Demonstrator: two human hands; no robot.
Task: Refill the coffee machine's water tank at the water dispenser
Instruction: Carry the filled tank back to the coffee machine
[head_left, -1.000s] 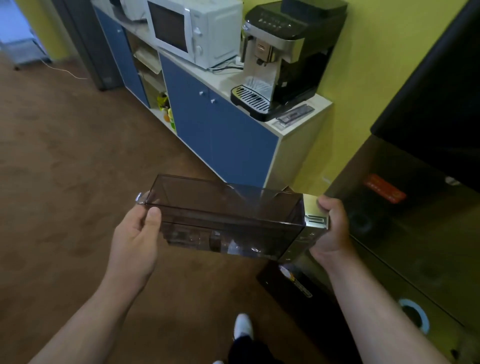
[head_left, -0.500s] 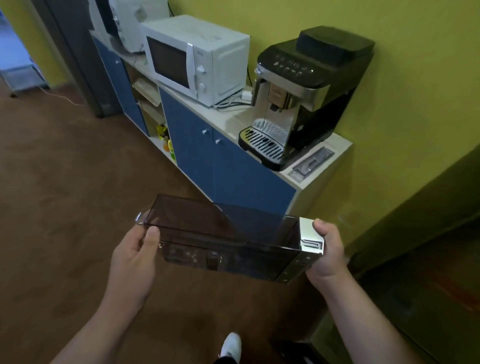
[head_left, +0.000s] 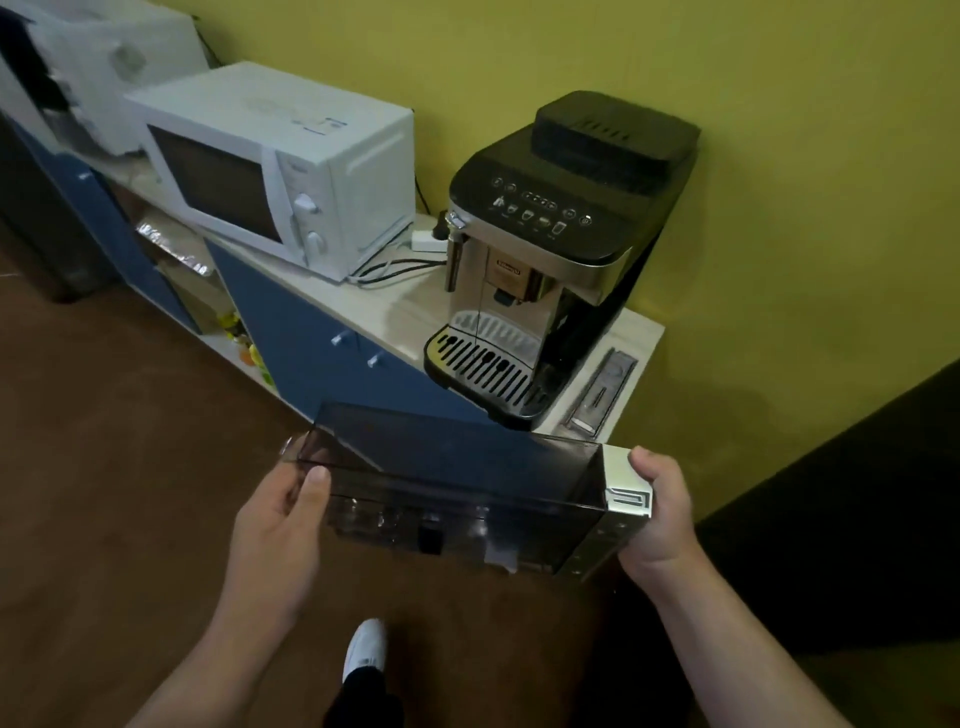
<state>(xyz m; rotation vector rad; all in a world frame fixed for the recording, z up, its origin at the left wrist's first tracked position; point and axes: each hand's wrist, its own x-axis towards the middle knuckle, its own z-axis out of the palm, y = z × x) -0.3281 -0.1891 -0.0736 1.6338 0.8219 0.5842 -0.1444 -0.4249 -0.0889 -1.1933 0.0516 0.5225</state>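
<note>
Head view: both hands carry the smoky clear water tank (head_left: 457, 488) level above the brown floor (head_left: 104, 467), the left hand (head_left: 278, 540) with fingers clamped on its left end, the right hand (head_left: 662, 512) gripping its silver end. Behind it, the coffee machine (head_left: 550, 260) stands on the worktop (head_left: 384, 306) beside a white microwave (head_left: 280, 166).

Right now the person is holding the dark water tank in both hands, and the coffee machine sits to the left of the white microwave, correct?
Not quite. The head view shows both hands, left hand and right hand, holding the dark tank, but the coffee machine sits to the right of the white microwave, at the end of the counter.
</note>
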